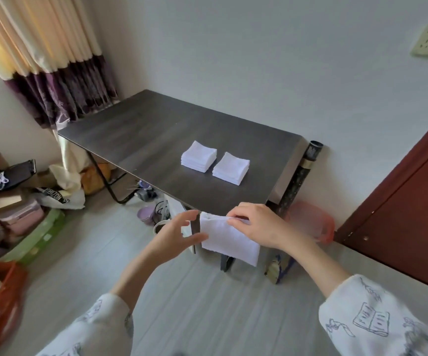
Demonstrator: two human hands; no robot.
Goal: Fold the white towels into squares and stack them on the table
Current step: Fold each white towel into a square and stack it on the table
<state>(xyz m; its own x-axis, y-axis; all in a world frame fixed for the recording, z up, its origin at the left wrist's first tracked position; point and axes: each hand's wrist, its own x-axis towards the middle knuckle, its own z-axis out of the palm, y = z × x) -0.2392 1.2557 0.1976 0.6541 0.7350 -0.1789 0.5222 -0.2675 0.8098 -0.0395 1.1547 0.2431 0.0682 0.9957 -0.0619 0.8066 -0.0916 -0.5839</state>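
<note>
Dark woodgrain table (156, 129); right hand (256, 224) pinches soft folded towel (229, 242), left hand (179, 235) loose.

right hand (255, 224) pinching white towel (229, 240), left hand (179, 236) beside it, two stacks (215, 163) on table (143, 129)

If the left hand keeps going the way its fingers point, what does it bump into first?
Probably the white towel. The left hand is open, its fingers pointing right toward the towel's near edge, which the right hand pinches. The thumb already seems to touch it, though depth is hard to judge.
</note>
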